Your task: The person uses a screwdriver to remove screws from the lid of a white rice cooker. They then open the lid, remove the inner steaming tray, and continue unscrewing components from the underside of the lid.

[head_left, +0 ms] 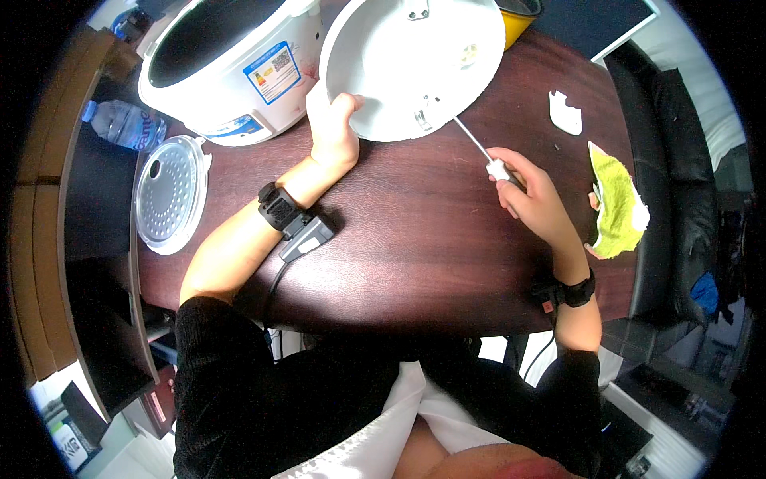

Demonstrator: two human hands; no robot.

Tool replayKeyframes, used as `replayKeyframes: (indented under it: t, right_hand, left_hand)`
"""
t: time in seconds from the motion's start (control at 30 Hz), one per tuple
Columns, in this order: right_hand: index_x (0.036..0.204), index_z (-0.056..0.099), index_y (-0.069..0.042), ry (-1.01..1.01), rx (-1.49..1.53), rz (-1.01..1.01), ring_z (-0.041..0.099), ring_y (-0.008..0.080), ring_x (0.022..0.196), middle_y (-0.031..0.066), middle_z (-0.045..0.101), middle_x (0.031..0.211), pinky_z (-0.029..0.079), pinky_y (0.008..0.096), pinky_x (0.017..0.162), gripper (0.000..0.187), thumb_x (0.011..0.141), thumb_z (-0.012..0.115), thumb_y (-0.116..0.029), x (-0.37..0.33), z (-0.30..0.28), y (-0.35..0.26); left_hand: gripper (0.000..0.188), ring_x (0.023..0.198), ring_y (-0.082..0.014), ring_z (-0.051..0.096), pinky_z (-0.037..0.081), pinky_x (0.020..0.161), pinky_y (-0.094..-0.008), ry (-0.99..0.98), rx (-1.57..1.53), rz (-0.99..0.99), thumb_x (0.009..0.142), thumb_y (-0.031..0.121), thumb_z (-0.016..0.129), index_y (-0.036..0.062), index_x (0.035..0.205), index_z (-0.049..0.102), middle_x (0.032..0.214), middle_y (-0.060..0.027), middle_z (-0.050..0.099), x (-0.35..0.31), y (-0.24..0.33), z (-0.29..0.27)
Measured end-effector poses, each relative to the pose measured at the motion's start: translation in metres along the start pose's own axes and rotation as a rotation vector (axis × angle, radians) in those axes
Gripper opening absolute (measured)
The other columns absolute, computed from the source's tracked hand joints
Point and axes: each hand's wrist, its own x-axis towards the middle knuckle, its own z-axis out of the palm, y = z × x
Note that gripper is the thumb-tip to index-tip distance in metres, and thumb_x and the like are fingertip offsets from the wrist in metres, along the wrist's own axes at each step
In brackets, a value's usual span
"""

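My left hand point(335, 128) grips the rim of a round white cover point(391, 64), thumb on its inner face and the other fingers behind it. The cover is tilted so its inside, with small metal brackets, faces me. In my right hand point(531, 191) is a screwdriver point(474, 139), fingers wrapped round its pale handle. Its shaft points up and left, the tip close to the cover's lower right edge near a bracket; whether they touch I cannot tell. A white rice cooker body point(231, 104) with a blue-edged label stands to the left of the cover.
A clear perforated lid point(173, 195) and a plastic water bottle point(126, 124) are at the left. On the right lie a small white plastic piece point(565, 114) and a yellow-green cloth point(616, 203). Part of a yellow container point(519, 22) shows behind the cover. A black sofa point(678, 160) borders the table.
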Motion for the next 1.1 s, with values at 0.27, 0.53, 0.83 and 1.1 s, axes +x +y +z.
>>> replayKeyframes:
  t: [0.27, 0.53, 0.83, 1.1]
  right_hand:
    - [0.117, 0.052, -0.002, 0.065, -0.194, -0.167, 0.052, 0.0109, 0.089, 0.0034, 0.054, 0.097, 0.042, 0.0246, 0.081, 0.034, 0.083, 0.057, -0.003, -0.001, 0.001, 0.000]
    - [0.117, 0.052, -0.001, 0.096, -0.026, -0.178, 0.053, 0.0106, 0.091, 0.0039, 0.054, 0.099, 0.042, 0.0254, 0.084, 0.033, 0.085, 0.057, -0.002, -0.007, 0.006, -0.011]
    - [0.114, 0.054, 0.001, 0.151, 0.014, -0.172, 0.051, 0.0093, 0.086, 0.0020, 0.053, 0.094, 0.041, 0.0222, 0.077, 0.032, 0.083, 0.061, -0.006, -0.015, -0.007, -0.015]
    - [0.114, 0.054, 0.001, 0.084, 0.115, -0.149, 0.053, 0.0090, 0.084, 0.0018, 0.056, 0.094, 0.042, 0.0220, 0.075, 0.031, 0.084, 0.059, -0.004, -0.028, 0.007, -0.029]
  left_hand:
    - [0.030, 0.075, -0.0141, 0.050, 0.042, 0.069, -0.0271, -0.065, -0.072, 0.049, 0.074, 0.012, 0.050, -0.0064, 0.097, 0.057, 0.081, -0.0065, 0.057, 0.001, 0.013, 0.008]
    - [0.033, 0.082, -0.0136, 0.052, 0.043, 0.073, -0.0271, -0.096, -0.287, -0.165, 0.077, 0.014, 0.052, -0.0048, 0.104, 0.056, 0.088, -0.0071, 0.057, 0.012, 0.032, 0.015]
    - [0.053, 0.095, -0.0198, 0.054, 0.048, 0.078, -0.0328, -0.172, -0.383, -0.217, 0.075, 0.021, 0.058, -0.0033, 0.119, 0.045, 0.105, -0.0127, 0.052, 0.020, 0.081, 0.022]
    - [0.058, 0.101, -0.0238, 0.050, 0.047, 0.079, -0.0371, -0.027, -0.204, -0.157, 0.070, 0.025, 0.058, 0.0016, 0.120, 0.044, 0.108, -0.0117, 0.048, 0.005, 0.092, -0.007]
